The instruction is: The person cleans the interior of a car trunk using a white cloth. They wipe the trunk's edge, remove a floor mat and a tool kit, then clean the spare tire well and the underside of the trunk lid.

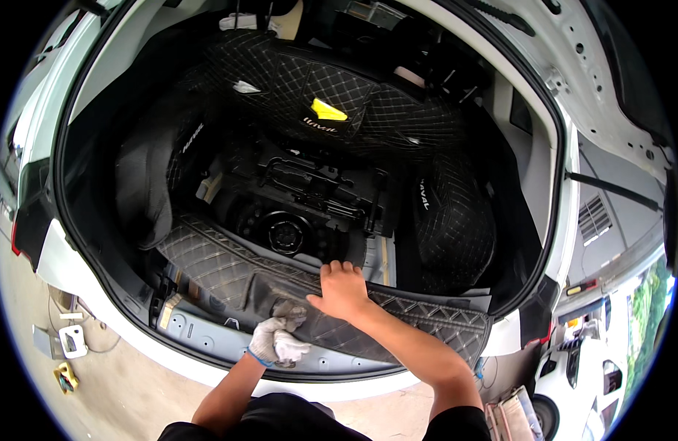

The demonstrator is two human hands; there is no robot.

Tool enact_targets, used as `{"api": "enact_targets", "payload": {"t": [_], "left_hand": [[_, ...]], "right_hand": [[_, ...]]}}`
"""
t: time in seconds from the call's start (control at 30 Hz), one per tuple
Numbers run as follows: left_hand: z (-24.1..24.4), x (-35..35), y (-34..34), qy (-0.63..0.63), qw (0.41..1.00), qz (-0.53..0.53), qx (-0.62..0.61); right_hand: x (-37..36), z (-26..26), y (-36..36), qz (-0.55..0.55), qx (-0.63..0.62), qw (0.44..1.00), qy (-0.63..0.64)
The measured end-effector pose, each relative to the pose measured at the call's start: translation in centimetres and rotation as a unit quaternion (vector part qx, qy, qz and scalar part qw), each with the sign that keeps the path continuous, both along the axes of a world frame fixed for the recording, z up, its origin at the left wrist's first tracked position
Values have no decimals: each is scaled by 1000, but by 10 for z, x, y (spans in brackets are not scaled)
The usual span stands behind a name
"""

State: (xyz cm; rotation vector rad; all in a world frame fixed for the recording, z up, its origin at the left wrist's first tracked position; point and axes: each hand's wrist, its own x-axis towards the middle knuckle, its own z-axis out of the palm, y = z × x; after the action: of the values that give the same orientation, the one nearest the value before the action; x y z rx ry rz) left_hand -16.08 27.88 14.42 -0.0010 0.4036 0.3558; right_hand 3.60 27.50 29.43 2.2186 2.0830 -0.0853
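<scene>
My left hand (263, 337) wears a white knitted work glove with a blue cuff, at the front sill of an open car trunk. Bunched in its fingers is a loose white work glove (291, 347); where one glove ends and the other begins is hard to tell. Bare, my right hand (343, 289) has its fingers hooked over the upper edge of a black quilted trunk mat (206, 264), thumb on the near face. This flap stands raised along the sill. Beyond it lie a black spare wheel (285, 232) and a black tool tray (328, 193) holding jack tools.
Quilted side liners (454, 220) and a quilted seat-back cover (339, 82) with a yellow piece (329, 110) surround the well. The bare metal sill (206, 337) shows at left. A gas strut (614, 190) holds the tailgate. Red-and-white boxes (514, 416) stand on the floor at right.
</scene>
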Motion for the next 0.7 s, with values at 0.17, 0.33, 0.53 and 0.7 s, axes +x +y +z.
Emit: {"api": "enact_targets", "payload": {"t": [0.17, 0.33, 0.53, 0.7], "left_hand": [[-33, -38, -9, -76, 996, 12, -40], [-13, -54, -59, -33, 999, -12, 7], [59, -67, -128, -3, 970, -138, 199], [64, -69, -216, 12, 938, -313, 147]], "right_hand": [[-1, 60, -58, -13, 71, 976, 206], [22, 84, -188, -167, 31, 975, 140], [6, 58, -338, -366, -108, 866, 324], [-12, -4, -450, -424, -60, 808, 405]]}}
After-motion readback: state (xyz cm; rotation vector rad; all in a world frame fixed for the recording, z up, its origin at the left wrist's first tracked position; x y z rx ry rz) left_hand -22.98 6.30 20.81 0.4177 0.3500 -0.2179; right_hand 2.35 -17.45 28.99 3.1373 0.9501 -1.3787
